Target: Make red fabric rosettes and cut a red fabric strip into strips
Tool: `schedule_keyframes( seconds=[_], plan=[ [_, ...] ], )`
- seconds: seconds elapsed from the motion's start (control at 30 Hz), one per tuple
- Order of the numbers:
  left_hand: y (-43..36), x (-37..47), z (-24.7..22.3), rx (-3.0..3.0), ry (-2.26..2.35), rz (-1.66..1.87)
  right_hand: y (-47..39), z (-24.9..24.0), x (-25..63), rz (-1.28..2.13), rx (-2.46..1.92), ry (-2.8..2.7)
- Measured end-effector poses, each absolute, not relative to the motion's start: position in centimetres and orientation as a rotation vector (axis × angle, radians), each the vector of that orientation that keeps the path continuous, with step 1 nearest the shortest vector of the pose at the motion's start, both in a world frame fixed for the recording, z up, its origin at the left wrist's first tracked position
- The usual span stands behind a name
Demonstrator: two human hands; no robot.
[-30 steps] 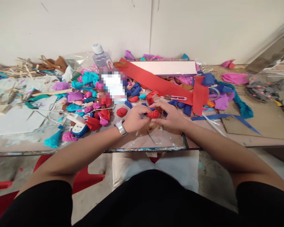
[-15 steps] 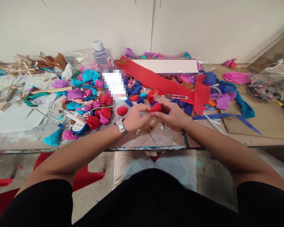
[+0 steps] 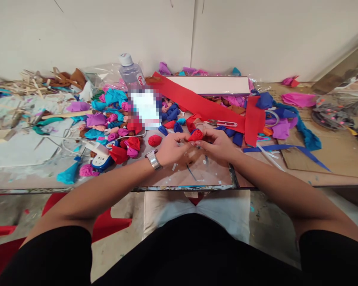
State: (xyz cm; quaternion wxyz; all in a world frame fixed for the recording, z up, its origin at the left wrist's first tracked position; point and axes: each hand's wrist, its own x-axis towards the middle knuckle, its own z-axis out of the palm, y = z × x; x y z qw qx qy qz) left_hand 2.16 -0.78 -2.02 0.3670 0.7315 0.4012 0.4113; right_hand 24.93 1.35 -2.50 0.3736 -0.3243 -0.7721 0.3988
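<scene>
Both of my hands meet over the near middle of the table and pinch a small red fabric rose [image 3: 196, 135] between their fingertips. My left hand [image 3: 170, 148], with a silver watch on its wrist, grips it from the left. From the right, my right hand [image 3: 217, 144] wraps around it. Another finished red rose [image 3: 154, 140] lies just left of my left hand. A long red fabric strip [image 3: 197, 104] runs diagonally behind my hands, with small thread snips [image 3: 223, 123] lying on it.
A heap of small fabric roses [image 3: 113, 119] in teal, purple, pink, blue and red covers the left middle. A water bottle [image 3: 130, 74] stands behind it. A white power strip [image 3: 98, 156], wooden sticks [image 3: 33, 81], a long white box [image 3: 210, 84] and blue ribbon [image 3: 286, 147] lie around.
My hands have lifted the red rose slightly off the table and turned it between the fingers; it now sits a little higher and farther from me.
</scene>
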Motion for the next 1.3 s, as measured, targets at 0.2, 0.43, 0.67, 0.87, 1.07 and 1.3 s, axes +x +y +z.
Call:
schedule_keyframes(
  seconds=[0.2, 0.43, 0.67, 0.87, 1.07, 1.3],
  plan=[
    [-0.7, 2.4, -2.6, 1.79, 0.991, 1.021, 1.5, -2.5, 24.8, 1.122, -0.866, -1.858],
    [-0.4, 2.1, -3.5, 1.821, 0.878, 1.175, 1.9, -2.3, 24.6, 1.172, -0.826, -1.735],
    [0.1, 1.2, -2.9, 2.464, 0.76, 1.314, 1.9, -2.0, 24.5, 1.488, -0.818, -1.501],
    [0.5, 1.0, -2.6, 2.522, 0.694, 1.355, 1.8, -2.2, 24.5, 1.535, -0.785, -1.533],
    [0.6, 0.8, -3.0, 2.548, 0.715, 1.348, 1.9, -2.8, 24.7, 1.576, -0.78, -1.538],
    [0.5, 0.9, -2.8, 2.481, 0.694, 1.42, 1.8, -2.7, 24.6, 1.591, -0.772, -1.535]
  ],
)
